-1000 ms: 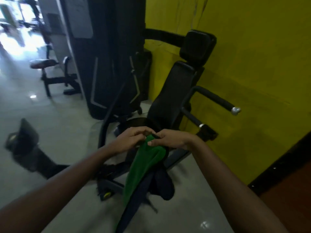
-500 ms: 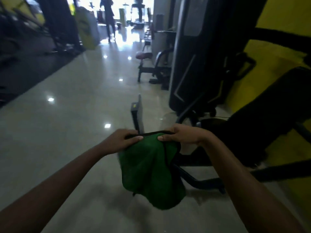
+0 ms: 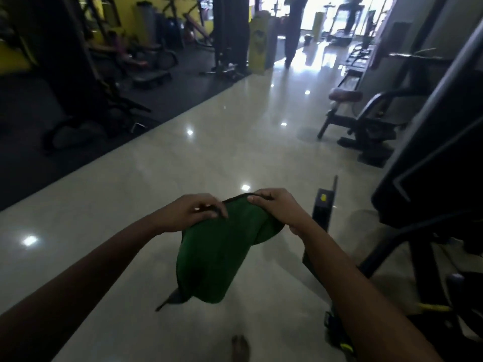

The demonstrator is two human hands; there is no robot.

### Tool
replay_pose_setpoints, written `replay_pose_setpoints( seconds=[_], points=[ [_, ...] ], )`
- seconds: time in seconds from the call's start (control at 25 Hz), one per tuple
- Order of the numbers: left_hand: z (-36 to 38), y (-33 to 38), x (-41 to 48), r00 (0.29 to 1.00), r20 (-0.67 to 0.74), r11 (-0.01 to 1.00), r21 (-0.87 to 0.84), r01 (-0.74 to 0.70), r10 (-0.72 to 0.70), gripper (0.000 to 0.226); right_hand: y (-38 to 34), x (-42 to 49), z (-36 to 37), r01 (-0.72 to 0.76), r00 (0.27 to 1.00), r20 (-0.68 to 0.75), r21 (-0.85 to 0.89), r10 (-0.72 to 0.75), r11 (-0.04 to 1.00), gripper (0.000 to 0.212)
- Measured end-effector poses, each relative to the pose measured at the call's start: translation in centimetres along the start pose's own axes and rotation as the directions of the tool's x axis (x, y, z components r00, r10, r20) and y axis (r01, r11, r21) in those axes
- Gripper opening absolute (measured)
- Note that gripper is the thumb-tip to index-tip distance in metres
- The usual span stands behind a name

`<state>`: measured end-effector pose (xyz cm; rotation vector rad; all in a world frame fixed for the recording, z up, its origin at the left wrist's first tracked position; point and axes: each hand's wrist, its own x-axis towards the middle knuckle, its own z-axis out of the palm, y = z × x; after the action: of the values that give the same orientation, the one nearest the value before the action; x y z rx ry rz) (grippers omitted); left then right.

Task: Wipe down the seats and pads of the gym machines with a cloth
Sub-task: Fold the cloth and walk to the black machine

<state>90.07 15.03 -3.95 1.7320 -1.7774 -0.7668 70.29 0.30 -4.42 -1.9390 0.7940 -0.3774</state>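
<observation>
- The cloth (image 3: 217, 259) is hanging over the floor (image 3: 183, 165), with the left grip (image 3: 188, 215) and the right grip (image 3: 277, 210) pinching its top edge from either side.
- A bare foot (image 3: 240, 347) is resting on the floor below the cloth, at the view's bottom edge.
- An upright footplate (image 3: 324, 207) is standing just right of the right grip.
- A machine frame (image 3: 431, 178) is filling the right side.
- A padded seat (image 3: 345, 95) is sitting farther back on the right.
- Other machines (image 3: 146, 61) are standing on a mat (image 3: 39, 158) at far left.
- A person (image 3: 292, 30) is standing far back, at the aisle's end.

Glossy pale floor (image 3: 209, 158); bench machine (image 3: 366, 121) on it
</observation>
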Motion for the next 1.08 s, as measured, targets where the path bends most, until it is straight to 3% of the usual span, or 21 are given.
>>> replay_pose_setpoints(
  seconds=[0.08, 0.16, 0.24, 0.32, 0.4, 0.48, 0.56, 0.64, 0.76, 0.84, 0.88, 0.96, 1.08],
  points=[
    [-2.6, -3.0, 2.0, 0.990, 0.083, 0.965, 0.248, 0.087, -0.110, 0.035, -0.8, 4.5, 0.1, -0.011, 1.000, 0.010, 0.080, 0.010, 0.997, 0.017],
    [-4.5, -5.3, 4.2, 0.972, -0.001, 0.941, 0.254, 0.226, -0.233, 0.056, -1.4, 8.9, 0.4, -0.014, 0.999, 0.048, 0.118, 0.008, 0.993, 0.018],
    [-6.0, -6.6, 6.6, 0.940, -0.104, 0.942, -0.119, 0.313, -0.326, 0.062, -1.8, 13.3, 0.9, -0.007, 0.999, 0.036, 0.135, 0.002, 0.991, 0.017],
    [-7.2, -7.6, 9.3, 0.902, -0.173, 0.811, -0.526, 0.255, -0.396, 0.057, -2.2, 17.4, 1.8, 0.022, 0.999, -0.052, 0.119, -0.016, 0.993, 0.017],
    [-8.0, -8.8, 12.5, 0.842, -0.226, 0.698, -0.681, 0.222, -0.489, 0.049, -2.9, 20.7, 3.1, 0.095, 0.988, -0.128, 0.073, -0.085, 0.993, 0.018],
    [-8.9, -10.3, 16.4, 0.771, -0.192, 0.533, -0.818, 0.217, -0.608, 0.037, -3.4, 24.1, 4.6, 0.159, 0.979, -0.133, 0.009, -0.156, 0.987, 0.020],
    [-10.4, -12.8, 20.3, 0.715, -0.135, 0.392, -0.896, 0.207, -0.686, 0.048, -3.4, 27.6, 5.8, 0.170, 0.983, -0.068, -0.019, -0.171, 0.985, 0.025],
    [-12.7, -15.6, 23.5, 0.729, -0.147, 0.421, -0.882, 0.209, -0.669, 0.051, -2.9, 31.5, 5.4, 0.075, 0.997, 0.023, 0.152, -0.080, 0.985, 0.028],
    [-16.9, -19.5, 28.7, 0.867, -0.067, 0.581, -0.768, 0.271, -0.493, 0.043, -1.9, 37.6, 2.1, -0.067, 0.996, -0.026, 0.461, 0.089, 0.885, 0.024],
    [-19.6, -20.6, 32.4, 0.937, 0.092, 0.774, -0.540, 0.332, -0.337, 0.049, -0.6, 41.0, -0.3, -0.065, 0.988, -0.107, 0.388, 0.115, 0.920, 0.026],
    [-20.9, -20.6, 34.6, 0.947, 0.183, 0.839, -0.440, 0.319, -0.264, 0.051, 0.2, 42.5, -1.3, -0.061, 0.991, -0.096, 0.331, 0.098, 0.942, 0.037],
    [-22.9, -20.2, 39.1, 0.945, 0.283, 0.885, -0.381, 0.269, -0.165, 0.056, 1.4, 44.7, -3.2, -0.091, 0.995, -0.019, 0.261, 0.100, 0.961, 0.056],
    [-24.0, -20.5, 46.5, 0.939, 0.341, 0.904, -0.385, 0.186, -0.048, 0.052, 2.9, 47.7, -6.5, -0.092, 0.990, -0.078, 0.303, 0.121, 0.949, 0.035]
  ],
)
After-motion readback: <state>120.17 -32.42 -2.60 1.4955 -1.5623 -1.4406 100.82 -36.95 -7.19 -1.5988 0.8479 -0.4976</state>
